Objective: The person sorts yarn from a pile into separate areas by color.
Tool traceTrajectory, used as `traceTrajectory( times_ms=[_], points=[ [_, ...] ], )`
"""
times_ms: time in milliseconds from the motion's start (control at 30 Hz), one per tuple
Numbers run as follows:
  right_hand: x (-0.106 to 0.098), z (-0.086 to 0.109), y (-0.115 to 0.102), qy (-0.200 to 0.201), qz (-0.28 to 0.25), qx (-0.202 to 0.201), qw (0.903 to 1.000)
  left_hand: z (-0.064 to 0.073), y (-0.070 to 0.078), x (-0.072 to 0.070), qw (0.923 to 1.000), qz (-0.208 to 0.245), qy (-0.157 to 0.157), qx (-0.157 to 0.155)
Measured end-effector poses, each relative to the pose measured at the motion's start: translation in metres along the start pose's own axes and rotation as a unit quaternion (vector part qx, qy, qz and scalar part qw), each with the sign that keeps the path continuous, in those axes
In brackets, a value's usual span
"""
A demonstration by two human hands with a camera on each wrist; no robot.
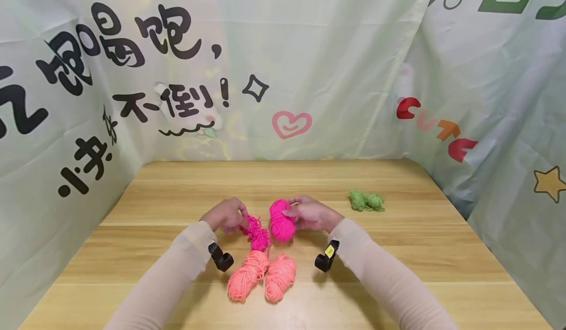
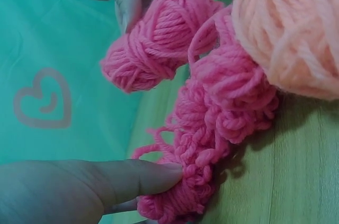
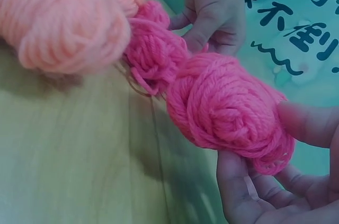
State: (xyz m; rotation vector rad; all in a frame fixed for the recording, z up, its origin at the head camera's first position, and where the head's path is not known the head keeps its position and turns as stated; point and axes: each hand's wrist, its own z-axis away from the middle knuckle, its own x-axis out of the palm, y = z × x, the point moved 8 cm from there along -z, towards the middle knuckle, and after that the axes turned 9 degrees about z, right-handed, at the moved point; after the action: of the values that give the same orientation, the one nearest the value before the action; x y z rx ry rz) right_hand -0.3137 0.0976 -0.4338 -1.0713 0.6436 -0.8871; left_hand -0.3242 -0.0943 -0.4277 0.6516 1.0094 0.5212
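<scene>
My right hand (image 1: 313,213) grips a hot-pink ball of yarn (image 1: 282,220) between thumb and fingers; in the right wrist view the ball (image 3: 228,107) is tilted and held off the wood. A looser, knotted bundle of hot-pink yarn (image 1: 258,234) is pinched at its far end by my left hand (image 1: 227,215). In the left wrist view the left thumb (image 2: 143,179) presses on that bundle. Closer to me lie two coral balls of yarn, a left one (image 1: 247,276) and a right one (image 1: 280,277), side by side. The bundle's near end meets the left coral ball.
Two small green balls of yarn (image 1: 366,201) lie together at the back right of the wooden table (image 1: 398,271). Printed cloth (image 1: 345,65) hangs behind the table and along its sides. A black wrist camera sits on each sleeve.
</scene>
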Motion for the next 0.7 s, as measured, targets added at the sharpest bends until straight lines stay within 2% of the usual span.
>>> traceTrajectory(
  times_ms=[400, 700],
  points=[
    [-0.014, -0.004, -0.002, 0.016, 0.004, 0.006, 0.9998, -0.001, -0.005, 0.001, 0.9998, 0.011, -0.004, -0.018],
    [-0.025, -0.007, -0.002, 0.035, -0.002, 0.013, 0.9993, 0.001, -0.003, 0.0, 0.9999, -0.002, -0.003, -0.013]
  ],
)
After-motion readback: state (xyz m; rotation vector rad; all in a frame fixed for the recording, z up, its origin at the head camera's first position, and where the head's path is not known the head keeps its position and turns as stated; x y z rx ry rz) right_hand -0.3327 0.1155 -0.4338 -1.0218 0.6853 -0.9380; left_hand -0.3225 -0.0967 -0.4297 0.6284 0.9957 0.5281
